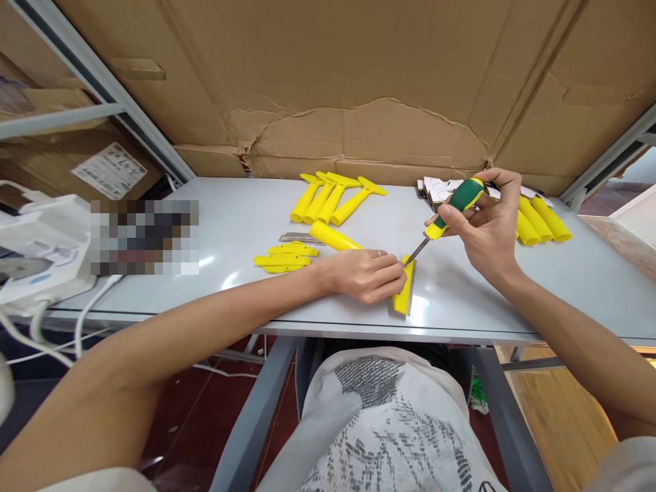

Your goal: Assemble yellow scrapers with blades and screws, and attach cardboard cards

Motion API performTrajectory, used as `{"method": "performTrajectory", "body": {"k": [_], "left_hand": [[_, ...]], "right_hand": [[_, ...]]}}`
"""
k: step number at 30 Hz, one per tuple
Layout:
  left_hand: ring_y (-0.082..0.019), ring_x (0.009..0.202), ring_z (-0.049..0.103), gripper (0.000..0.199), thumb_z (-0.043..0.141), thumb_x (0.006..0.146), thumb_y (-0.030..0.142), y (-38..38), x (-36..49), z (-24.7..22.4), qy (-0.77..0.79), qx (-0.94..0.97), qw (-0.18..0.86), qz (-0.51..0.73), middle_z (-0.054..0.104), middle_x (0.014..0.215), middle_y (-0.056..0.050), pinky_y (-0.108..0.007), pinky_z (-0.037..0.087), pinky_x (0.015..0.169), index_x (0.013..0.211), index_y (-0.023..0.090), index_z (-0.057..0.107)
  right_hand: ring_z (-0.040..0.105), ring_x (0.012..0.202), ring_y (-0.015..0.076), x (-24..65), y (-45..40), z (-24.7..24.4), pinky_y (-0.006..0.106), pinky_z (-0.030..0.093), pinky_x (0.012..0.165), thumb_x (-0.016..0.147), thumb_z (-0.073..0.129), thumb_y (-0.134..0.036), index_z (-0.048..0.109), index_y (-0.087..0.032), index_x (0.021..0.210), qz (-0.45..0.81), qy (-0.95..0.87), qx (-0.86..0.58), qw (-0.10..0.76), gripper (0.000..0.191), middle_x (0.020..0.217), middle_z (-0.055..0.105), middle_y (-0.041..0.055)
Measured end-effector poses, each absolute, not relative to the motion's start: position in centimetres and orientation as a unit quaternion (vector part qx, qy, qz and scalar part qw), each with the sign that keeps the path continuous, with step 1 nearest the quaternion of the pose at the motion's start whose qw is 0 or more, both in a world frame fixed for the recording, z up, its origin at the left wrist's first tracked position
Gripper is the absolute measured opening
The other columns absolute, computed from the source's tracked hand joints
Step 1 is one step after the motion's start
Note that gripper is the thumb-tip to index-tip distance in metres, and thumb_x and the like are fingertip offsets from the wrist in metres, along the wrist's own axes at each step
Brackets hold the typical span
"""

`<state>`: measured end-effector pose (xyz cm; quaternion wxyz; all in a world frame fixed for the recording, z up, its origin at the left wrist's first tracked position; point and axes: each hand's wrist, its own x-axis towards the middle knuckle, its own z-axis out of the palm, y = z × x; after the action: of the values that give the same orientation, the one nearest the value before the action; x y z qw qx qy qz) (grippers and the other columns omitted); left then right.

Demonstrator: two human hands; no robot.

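Note:
My left hand [370,275] is closed around a yellow scraper [335,236] that lies on the table. Its tube handle sticks out to the left, and a metal blade edge shows along its yellow head on the right. In my right hand [489,229] is a screwdriver [456,208] with a green and yellow handle, held by the fingers and tilted. Its tip meets the scraper head close to my left fingertips; the screw itself is too small to make out. Left of my left hand lie several flat yellow plates [284,260] and some thin metal blades [300,238].
Several yellow scraper handles [333,198] stand in a row at the back, and more yellow scrapers [543,220] lie behind my right hand beside printed cards [438,190]. A white power strip [48,253] with cables occupies the left end. Cardboard [369,137] walls the table's back.

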<state>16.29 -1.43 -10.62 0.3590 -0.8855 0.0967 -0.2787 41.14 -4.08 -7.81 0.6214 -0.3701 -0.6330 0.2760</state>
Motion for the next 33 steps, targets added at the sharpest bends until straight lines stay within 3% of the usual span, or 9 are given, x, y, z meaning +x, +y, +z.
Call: {"method": "performTrajectory", "body": {"k": [4, 10, 12, 15, 17, 20, 25, 29, 33], "left_hand": [[-0.013, 0.07, 0.067, 0.017, 0.059, 0.107, 0.013, -1.4, 16.4, -10.8, 0.089, -0.884, 0.373, -0.27, 0.073, 0.086, -0.004, -0.026, 0.054, 0.058, 0.094, 0.016, 0.069], [-0.012, 0.068, 0.065, 0.016, 0.061, 0.107, 0.012, -1.7, 16.6, -10.6, 0.091, -0.876, 0.379, -0.283, 0.071, 0.083, -0.003, -0.025, 0.053, 0.058, 0.096, 0.014, 0.071], [-0.012, 0.07, 0.066, 0.016, 0.06, 0.108, 0.011, -1.7, 16.6, -10.6, 0.089, -0.876, 0.381, -0.283, 0.071, 0.083, -0.003, -0.025, 0.053, 0.058, 0.097, 0.014, 0.071], [-0.012, 0.071, 0.066, 0.017, 0.058, 0.11, 0.014, -1.6, 16.6, -10.9, 0.078, -0.879, 0.383, -0.272, 0.072, 0.086, -0.003, -0.026, 0.054, 0.059, 0.1, 0.014, 0.071], [-0.013, 0.071, 0.065, 0.017, 0.056, 0.111, 0.015, -1.4, 16.6, -11.1, 0.073, -0.882, 0.381, -0.266, 0.071, 0.086, -0.003, -0.026, 0.053, 0.059, 0.101, 0.015, 0.07], [-0.012, 0.068, 0.062, 0.016, 0.058, 0.109, 0.013, -1.2, 16.7, -11.1, 0.071, -0.879, 0.373, -0.288, 0.069, 0.083, -0.003, -0.026, 0.05, 0.058, 0.097, 0.014, 0.069], [-0.013, 0.068, 0.062, 0.015, 0.058, 0.108, 0.011, -0.3, 17.6, -10.7, 0.059, -0.868, 0.387, -0.305, 0.068, 0.081, -0.003, -0.027, 0.049, 0.058, 0.096, 0.014, 0.067], [-0.013, 0.071, 0.063, 0.018, 0.054, 0.11, 0.011, 0.3, 18.7, -11.0, 0.035, -0.876, 0.393, -0.276, 0.07, 0.085, -0.002, -0.028, 0.049, 0.059, 0.1, 0.016, 0.067], [-0.013, 0.071, 0.063, 0.02, 0.052, 0.11, 0.01, 0.2, 19.5, -11.5, 0.048, -0.875, 0.39, -0.281, 0.068, 0.081, -0.001, -0.028, 0.047, 0.058, 0.099, 0.017, 0.066]], "right_hand": [[0.075, 0.084, 0.0223, 40.6, -4.9, -7.5, 0.042, 0.071, 0.065, 0.078, 0.095, -0.056, 0.046, -0.039, 0.117, 0.216, -0.653, -0.33, 0.646, 0.064, 0.1, 0.068, -0.0022], [0.081, 0.101, 0.0267, 40.7, -4.2, -7.1, 0.051, 0.071, 0.08, 0.1, 0.076, -0.044, 0.06, -0.036, 0.117, 0.243, -0.689, -0.211, 0.649, 0.024, 0.118, 0.078, 0.0052], [0.081, 0.096, 0.0272, 41.1, -3.3, -6.9, 0.05, 0.07, 0.08, 0.091, 0.086, -0.04, 0.066, -0.033, 0.11, 0.201, -0.688, -0.193, 0.67, 0.029, 0.102, 0.078, 0.0045], [0.076, 0.079, 0.0211, 41.7, -2.5, -6.5, 0.043, 0.066, 0.072, 0.08, 0.094, -0.054, 0.075, -0.032, 0.105, 0.091, -0.685, -0.179, 0.7, 0.038, 0.086, 0.067, 0.0023], [0.075, 0.081, 0.0203, 41.8, -2.6, -6.1, 0.041, 0.064, 0.07, 0.087, 0.085, -0.064, 0.078, -0.033, 0.11, 0.071, -0.703, -0.193, 0.681, 0.039, 0.093, 0.068, 0.0053], [0.079, 0.095, 0.0251, 41.5, -3.0, -5.1, 0.043, 0.065, 0.074, 0.099, 0.074, -0.057, 0.074, -0.035, 0.118, 0.13, -0.745, -0.212, 0.619, 0.029, 0.102, 0.074, 0.0069], [0.079, 0.083, 0.0228, 41.2, -1.5, -3.4, 0.038, 0.061, 0.067, 0.082, 0.094, -0.051, 0.074, -0.025, 0.092, 0.052, -0.719, -0.235, 0.652, 0.035, 0.089, 0.074, 0.0059], [0.074, 0.078, 0.016, 41.7, 0.4, -3.4, 0.032, 0.059, 0.062, 0.099, 0.069, -0.068, 0.081, -0.028, 0.108, 0.053, -0.729, -0.282, 0.621, 0.044, 0.098, 0.077, 0.0094], [0.08, 0.097, 0.0239, 42.4, 1.1, -4.4, 0.038, 0.066, 0.073, 0.087, 0.085, -0.064, 0.072, -0.031, 0.108, 0.179, -0.724, -0.272, 0.608, 0.041, 0.107, 0.08, 0.0072]]}}
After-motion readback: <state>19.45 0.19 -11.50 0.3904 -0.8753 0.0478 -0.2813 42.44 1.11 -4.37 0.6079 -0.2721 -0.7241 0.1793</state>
